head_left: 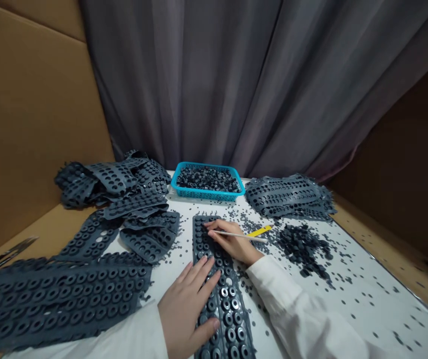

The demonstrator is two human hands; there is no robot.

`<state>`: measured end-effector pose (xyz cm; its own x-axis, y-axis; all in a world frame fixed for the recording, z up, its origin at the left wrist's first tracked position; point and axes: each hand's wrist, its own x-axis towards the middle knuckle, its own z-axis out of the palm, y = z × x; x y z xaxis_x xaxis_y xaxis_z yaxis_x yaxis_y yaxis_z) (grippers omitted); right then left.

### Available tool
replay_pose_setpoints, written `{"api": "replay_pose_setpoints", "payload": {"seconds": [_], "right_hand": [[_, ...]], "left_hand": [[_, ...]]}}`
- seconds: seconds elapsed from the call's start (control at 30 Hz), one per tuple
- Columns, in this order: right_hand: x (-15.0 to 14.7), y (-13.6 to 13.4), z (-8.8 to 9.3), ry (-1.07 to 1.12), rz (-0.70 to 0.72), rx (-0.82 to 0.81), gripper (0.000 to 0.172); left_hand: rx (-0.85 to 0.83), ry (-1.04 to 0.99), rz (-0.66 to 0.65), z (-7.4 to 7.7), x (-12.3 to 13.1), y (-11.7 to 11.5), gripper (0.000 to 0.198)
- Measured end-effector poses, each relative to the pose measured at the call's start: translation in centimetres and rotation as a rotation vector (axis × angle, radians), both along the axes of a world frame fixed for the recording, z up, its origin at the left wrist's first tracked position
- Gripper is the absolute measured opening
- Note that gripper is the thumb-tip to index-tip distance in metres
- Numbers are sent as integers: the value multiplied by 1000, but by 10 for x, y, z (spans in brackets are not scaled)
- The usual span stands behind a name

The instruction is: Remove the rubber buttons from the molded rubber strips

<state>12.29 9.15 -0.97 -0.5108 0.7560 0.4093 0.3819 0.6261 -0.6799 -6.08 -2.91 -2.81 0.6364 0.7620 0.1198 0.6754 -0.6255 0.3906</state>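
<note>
A long dark rubber strip [224, 304] studded with ring-shaped parts lies lengthwise in front of me on the white table. My left hand [188, 305] lies flat on its near part, fingers stretched out and pressing it down. My right hand [232, 243] is closed in a pinch round a thin stick tool [244, 234] with a yellow end. The tool's tip touches the strip's far part. Both sleeves are white.
A blue basket [208, 193] of small dark rings stands at the back. Piles of punched rubber strips lie at the left [116, 189], front left [49, 299] and back right [288, 197]. A heap of loose rings [303, 247] and scattered bits lie to the right. Cardboard walls flank the table.
</note>
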Motion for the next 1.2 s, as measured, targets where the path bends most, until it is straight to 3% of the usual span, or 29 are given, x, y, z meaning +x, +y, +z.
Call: {"api": "replay_pose_setpoints", "payload": {"seconds": [0.23,0.57,0.73,0.87,1.2], "right_hand": [[8,-2,-3,26,99,-79,16],[-1,6,-12,-51,-120,-4,17],[2,4,-6,35,-25,-120,19],[3,5,-6,52,43,-100,18],[-7,11,-19,-10,-219,-37,14]], "left_hand": [[4,-10,4,0,0,0,67],[-1,-24,0,0,0,0,66],[-2,-22,-7,0,0,0,66],[-5,-5,8,1,1,0,66],[-15,-28,9,-1,1,0,66]]}}
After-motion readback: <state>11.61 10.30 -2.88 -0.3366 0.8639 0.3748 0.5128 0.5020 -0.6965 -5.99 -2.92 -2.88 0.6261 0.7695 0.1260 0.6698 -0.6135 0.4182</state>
